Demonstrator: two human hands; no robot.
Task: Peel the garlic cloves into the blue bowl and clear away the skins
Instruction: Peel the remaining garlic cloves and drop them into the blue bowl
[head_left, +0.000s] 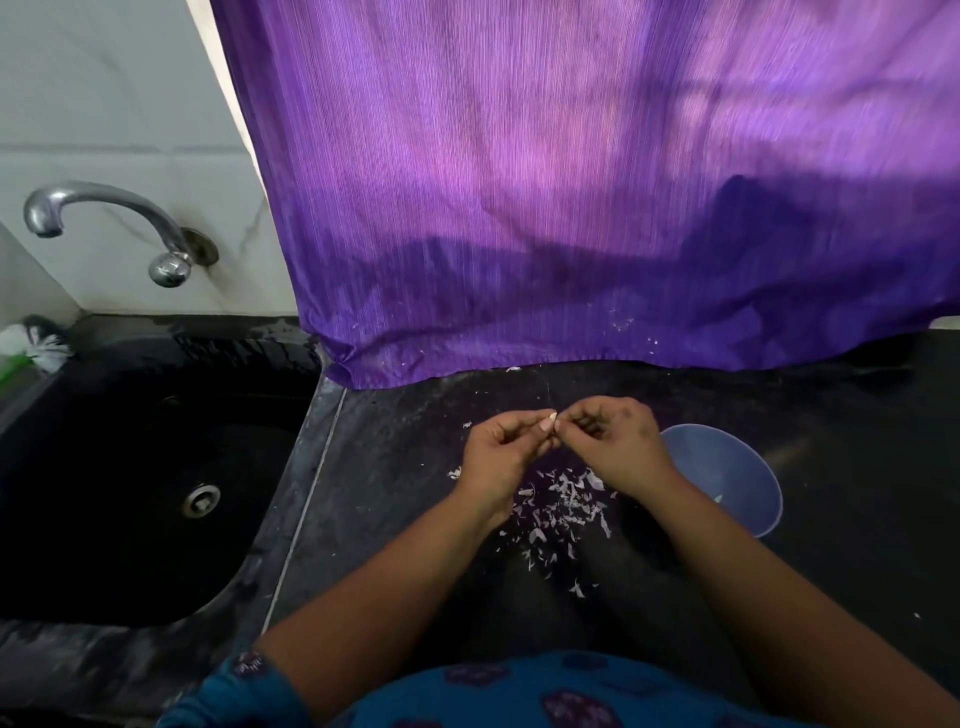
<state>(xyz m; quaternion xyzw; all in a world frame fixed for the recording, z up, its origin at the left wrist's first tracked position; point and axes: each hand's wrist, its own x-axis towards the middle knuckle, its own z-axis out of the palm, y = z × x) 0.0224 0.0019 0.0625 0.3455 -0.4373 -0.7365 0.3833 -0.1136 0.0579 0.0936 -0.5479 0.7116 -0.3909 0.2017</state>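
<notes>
Dark stone surface (831, 415) runs in front of me, speckled and a bit dusty, with a purple curtain (571, 182) hanging down behind it and its hem resting on the back edge. Black sink (130, 467) sits to my left, metal drain (201, 500) in its floor, chrome tap (109, 223) coming out of the pale tiled wall above it. White-bristled brush (39, 345) lies at the far left corner of the sink.

My left hand (501, 452) and right hand (618, 447) meet above the surface, fingertips together. Garlic clove (549, 420) is pinched between them: left thumb and fingers curled round it, right fingers curled in and pinching at its tip. Only a small pale bit of the clove shows, so how much skin is on it I cannot tell.

Blue bowl (748, 483) stands on the surface just to the right of my right hand, partly hidden by that wrist and forearm; something small and pale shows inside it, too unclear to name. Pile of skins (563, 501) lies on the surface right below my hands, between my forearms, with loose flakes scattered toward me and a few up near the curtain hem. Blue patterned clothing (519, 696) fills the bottom edge.
</notes>
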